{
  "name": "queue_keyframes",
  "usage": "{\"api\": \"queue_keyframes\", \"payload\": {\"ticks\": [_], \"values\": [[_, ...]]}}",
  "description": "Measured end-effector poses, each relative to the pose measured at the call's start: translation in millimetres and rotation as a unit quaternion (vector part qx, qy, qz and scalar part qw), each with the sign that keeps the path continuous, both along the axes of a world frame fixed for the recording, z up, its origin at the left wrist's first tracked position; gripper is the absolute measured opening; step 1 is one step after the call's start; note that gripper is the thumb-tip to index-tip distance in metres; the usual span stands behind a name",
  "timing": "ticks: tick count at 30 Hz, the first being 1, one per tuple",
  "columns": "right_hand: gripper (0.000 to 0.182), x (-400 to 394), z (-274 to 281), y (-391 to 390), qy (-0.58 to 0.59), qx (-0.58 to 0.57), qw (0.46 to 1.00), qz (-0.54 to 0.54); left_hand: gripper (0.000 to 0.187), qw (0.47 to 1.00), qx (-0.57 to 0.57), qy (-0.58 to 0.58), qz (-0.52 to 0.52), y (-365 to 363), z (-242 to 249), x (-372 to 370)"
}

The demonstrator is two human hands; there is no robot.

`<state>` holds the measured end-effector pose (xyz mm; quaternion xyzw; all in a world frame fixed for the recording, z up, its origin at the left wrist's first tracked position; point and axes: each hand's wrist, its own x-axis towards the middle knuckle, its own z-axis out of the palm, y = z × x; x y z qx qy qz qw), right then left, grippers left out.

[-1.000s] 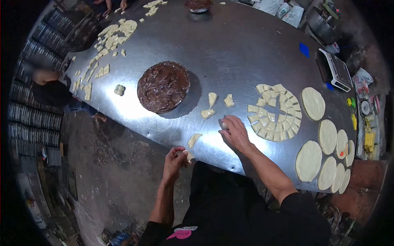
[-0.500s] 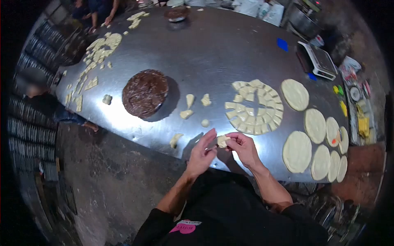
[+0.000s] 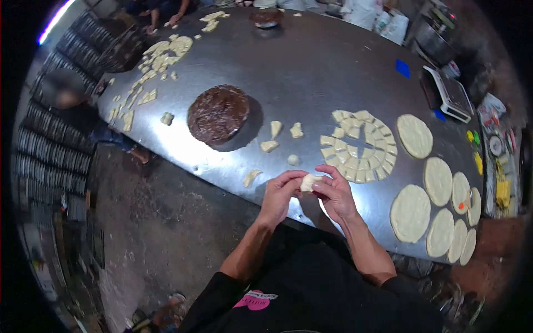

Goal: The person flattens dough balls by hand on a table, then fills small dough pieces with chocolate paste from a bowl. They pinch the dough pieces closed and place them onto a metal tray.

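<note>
Between the fingertips of my left hand [image 3: 282, 195] and my right hand [image 3: 335, 194] is a small piece of pale dough [image 3: 310, 182], pinched from both sides above the table's near edge. A round dough ball [image 3: 293, 160] lies on the metal just beyond my hands. Loose dough scraps [image 3: 270, 146] are scattered to the left of it. A round of dough cut into wedge-like pieces [image 3: 361, 161] sits beyond my right hand. Farther left stands a bowl heaped with dark brown filling [image 3: 218, 115].
Several flat dough discs [image 3: 410, 213] lie at the right of the steel table [image 3: 311, 72]. A scale [image 3: 448, 94] stands behind them. At the far left are more dough pieces [image 3: 166, 55] and a person [image 3: 72, 111]. A second brown-filled bowl [image 3: 266, 18] is at the back.
My left hand has closed in from the side, and its fingers now grip the dough together with my right. The view has shifted, so the table appears farther right.
</note>
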<state>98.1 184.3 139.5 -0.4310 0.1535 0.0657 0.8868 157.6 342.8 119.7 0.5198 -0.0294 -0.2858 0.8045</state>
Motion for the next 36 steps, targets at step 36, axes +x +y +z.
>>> {"api": "queue_keyframes", "payload": {"ticks": [36], "values": [[0.042, 165.0, -9.0, 95.6, 0.106, 0.073, 0.966, 0.225, 0.02, 0.96, -0.081, 0.082, 0.254, 101.1, -15.0, 61.2]]}}
